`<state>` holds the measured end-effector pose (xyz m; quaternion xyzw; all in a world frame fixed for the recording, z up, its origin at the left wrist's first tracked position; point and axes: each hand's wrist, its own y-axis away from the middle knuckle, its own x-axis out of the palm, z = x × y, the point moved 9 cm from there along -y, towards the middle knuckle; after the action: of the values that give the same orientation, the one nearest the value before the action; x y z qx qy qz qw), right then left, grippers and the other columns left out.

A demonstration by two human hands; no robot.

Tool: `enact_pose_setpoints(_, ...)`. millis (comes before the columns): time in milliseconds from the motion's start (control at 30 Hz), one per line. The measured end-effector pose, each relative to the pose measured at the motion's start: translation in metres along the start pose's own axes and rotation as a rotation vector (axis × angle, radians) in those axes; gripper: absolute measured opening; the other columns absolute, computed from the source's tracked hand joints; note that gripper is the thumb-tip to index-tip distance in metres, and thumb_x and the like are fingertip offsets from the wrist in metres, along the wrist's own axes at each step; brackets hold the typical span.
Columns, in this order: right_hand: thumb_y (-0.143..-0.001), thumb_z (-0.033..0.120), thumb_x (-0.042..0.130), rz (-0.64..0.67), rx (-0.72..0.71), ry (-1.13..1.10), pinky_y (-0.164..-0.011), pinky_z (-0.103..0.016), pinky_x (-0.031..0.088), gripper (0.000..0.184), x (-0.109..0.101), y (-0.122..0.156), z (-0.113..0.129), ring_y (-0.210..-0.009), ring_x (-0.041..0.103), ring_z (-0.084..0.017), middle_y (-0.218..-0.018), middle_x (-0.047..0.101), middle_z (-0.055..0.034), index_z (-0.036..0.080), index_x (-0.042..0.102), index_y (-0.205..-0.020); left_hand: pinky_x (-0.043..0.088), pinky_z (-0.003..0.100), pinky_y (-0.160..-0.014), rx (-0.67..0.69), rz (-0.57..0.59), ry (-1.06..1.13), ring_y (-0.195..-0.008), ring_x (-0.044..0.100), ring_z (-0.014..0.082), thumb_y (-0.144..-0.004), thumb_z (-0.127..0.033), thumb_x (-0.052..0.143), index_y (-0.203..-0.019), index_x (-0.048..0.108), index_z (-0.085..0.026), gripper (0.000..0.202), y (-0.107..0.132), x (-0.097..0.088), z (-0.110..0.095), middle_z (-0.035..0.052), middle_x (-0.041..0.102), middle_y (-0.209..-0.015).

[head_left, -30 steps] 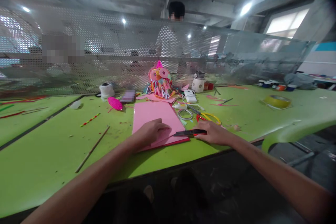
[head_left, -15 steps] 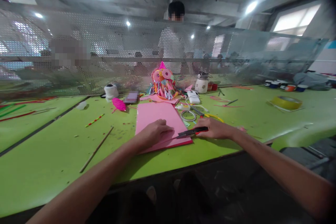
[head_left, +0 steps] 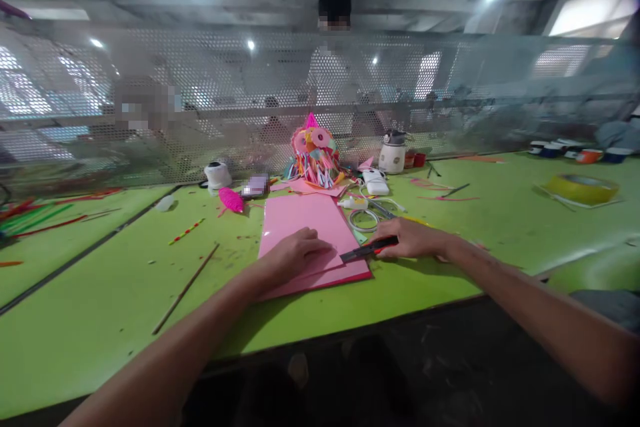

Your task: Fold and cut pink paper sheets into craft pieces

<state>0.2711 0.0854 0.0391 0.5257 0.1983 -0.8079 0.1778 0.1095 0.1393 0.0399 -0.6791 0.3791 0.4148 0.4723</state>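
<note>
Across the green surface [head_left: 100,307], a spread of scraps and craft supplies. At the middle of its near edge, a stack of pink paper sheets [head_left: 295,213], with a top sheet ending in a slanted lower edge short of the stack's near right corner, and a red layer underneath. Judged early or partway along: possibly already trimmed along that slant, otherwise apparently whole, with the amount left impossible to tell. Behind the stack, by the surface's far edge, a fringed owl-like figure [head_left: 315,150], to all appearances assembled. On the stack's near part, the left hand [head_left: 303,252], resting with fingers loosely extended and gripping nothing visible. Just off the stack's right edge, the right hand [head_left: 407,240], closed around a black-and-red cutter [head_left: 367,249], probably a utility knife, with tip at the top sheet's corner; cannot tell whether touching. Near the far edge, right of the figure, a lidded white flask [head_left: 393,157], with contents out of sight. Toward the surface's far right corner, small jars [head_left: 589,157], too blurred for contents. Beside the flask, a red tub [head_left: 419,160], impossible to see into. Near the stack's far right corner, a white glue bottle [head_left: 353,203]; cannot tell how full.
</note>
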Motion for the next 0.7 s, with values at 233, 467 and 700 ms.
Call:
enact_pose_setpoints(233,-0.084,0.031,0.062,-0.015,0.023,0.012,-0.071,-0.027,0.043,0.023,0.004,-0.008,-0.006,-0.077,0.059,-0.017,-0.086,0.067,-0.0058,0.017,0.071,-0.099,0.042,0.026,-0.072,-0.027,0.0,0.001,-0.079,0.052,0.0154,-0.098,-0.032,0.042,-0.113,0.068,-0.021,0.032,-0.001,0.002,0.002,0.0048,0.053,-0.081)
enact_pose_setpoints(467,-0.084,0.032,0.062,-0.063,0.016,0.032,-0.072,-0.029,0.043,0.023,0.005,-0.007,0.008,-0.079,0.059,-0.018,-0.087,0.066,-0.0053,0.019,0.07,-0.101,0.041,0.027,-0.07,-0.099,-0.023,-0.092,-0.075,0.053,0.0159,-0.096,-0.027,0.043,-0.111,0.069,-0.019,0.031,0.0,0.003,0.011,0.0061,0.056,-0.081)
enact_pose_setpoints(700,-0.084,0.028,0.06,-0.108,0.097,0.108,-0.076,-0.032,0.044,0.021,0.006,-0.005,0.015,-0.085,0.061,-0.022,-0.093,0.068,-0.0074,0.019,0.07,-0.1,0.037,0.028,-0.065,-0.189,-0.051,-0.227,-0.072,0.051,0.0177,-0.096,-0.03,0.041,-0.103,0.071,-0.021,0.032,0.003,0.002,0.011,0.0062,0.056,-0.077)
